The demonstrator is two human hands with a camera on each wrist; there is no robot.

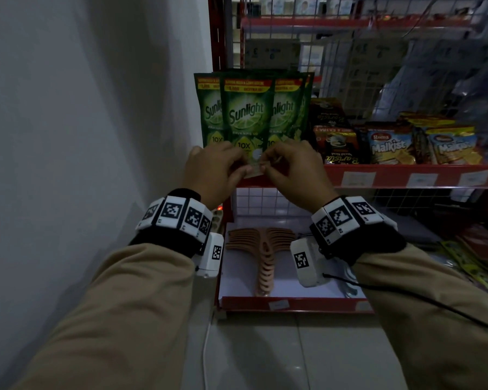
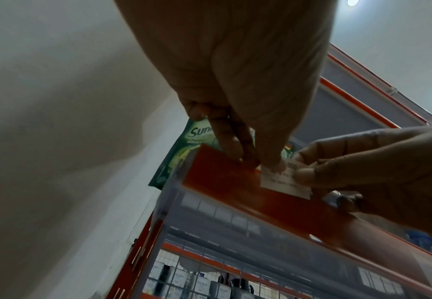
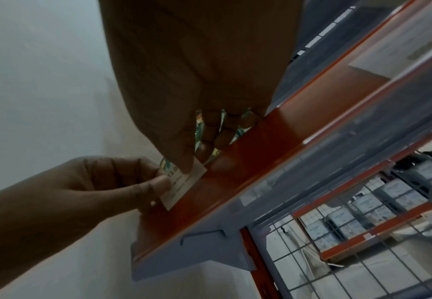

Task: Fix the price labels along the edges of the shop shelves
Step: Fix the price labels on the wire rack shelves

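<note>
A small white price label (image 1: 253, 172) sits at the left end of the red shelf edge (image 1: 392, 178), just below the green Sunlight pouches (image 1: 247, 116). My left hand (image 1: 244, 170) pinches its left side and my right hand (image 1: 266, 168) pinches its right side, thumbs on the front. In the left wrist view the label (image 2: 284, 183) lies against the red edge strip (image 2: 225, 178), its upper part sticking up above the strip, with my left thumb (image 2: 274, 163) on its top corner. The right wrist view shows the label (image 3: 184, 190) tilted against the strip (image 3: 261, 161).
Coffee packs (image 1: 335, 144) and Malkist cracker packs (image 1: 389, 147) fill the shelf to the right, with other labels (image 1: 358, 178) along its edge. A lower shelf holds brown plastic pieces (image 1: 265, 257). A white wall (image 1: 82, 136) closes the left side. Wire mesh backs the rack.
</note>
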